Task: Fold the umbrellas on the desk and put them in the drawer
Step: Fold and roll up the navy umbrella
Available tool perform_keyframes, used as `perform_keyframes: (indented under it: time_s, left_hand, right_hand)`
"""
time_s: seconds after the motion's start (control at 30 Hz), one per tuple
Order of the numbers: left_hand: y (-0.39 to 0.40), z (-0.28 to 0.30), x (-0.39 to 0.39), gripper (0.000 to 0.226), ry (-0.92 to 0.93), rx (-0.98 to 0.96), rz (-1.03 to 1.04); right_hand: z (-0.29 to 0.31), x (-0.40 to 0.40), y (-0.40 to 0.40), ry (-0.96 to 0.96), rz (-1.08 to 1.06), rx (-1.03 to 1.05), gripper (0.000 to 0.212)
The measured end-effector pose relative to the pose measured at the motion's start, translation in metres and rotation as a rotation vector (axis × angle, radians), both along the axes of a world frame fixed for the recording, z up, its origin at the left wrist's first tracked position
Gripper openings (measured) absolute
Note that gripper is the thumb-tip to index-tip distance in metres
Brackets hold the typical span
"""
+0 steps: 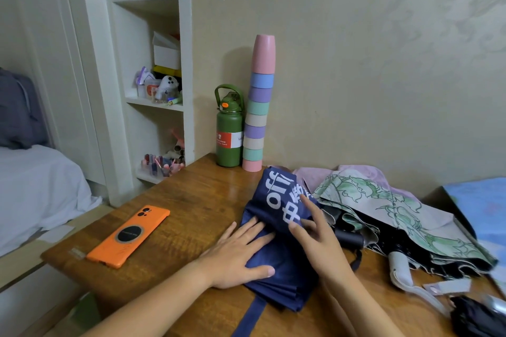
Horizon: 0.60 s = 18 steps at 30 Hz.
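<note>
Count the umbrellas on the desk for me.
3 visible: a navy umbrella under both hands, a floral umbrella right of it, and a black umbrella at the desk's near right corner. Others may be out of frame.

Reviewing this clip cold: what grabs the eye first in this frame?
Both hands on the navy umbrella at the desk's middle: the left hand presses it flat, the right hand works its folds. Next, the orange phone at the left, and the tall stack of pastel cups against the wall.
</note>
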<state>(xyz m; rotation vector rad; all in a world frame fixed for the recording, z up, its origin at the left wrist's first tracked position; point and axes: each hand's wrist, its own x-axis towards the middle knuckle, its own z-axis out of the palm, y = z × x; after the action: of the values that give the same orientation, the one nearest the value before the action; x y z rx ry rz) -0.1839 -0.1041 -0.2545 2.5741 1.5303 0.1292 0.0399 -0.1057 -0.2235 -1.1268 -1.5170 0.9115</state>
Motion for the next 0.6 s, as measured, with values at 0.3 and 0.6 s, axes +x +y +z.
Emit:
perform_keyframes:
  time_s: [0.3, 0.6]
  left_hand:
    - [0.002, -0.002, -0.001, 0.082, 0.008, 0.005, -0.004]
    - [0.003, -0.002, -0.001, 0.081, -0.011, 0.025, -0.016]
  right_hand:
    - [0.008, 0.012, -0.004, 0.665, 0.108, -0.432, 0.067]
    - [0.017, 0.017, -0.01, 0.382, 0.075, 0.002, 0.04]
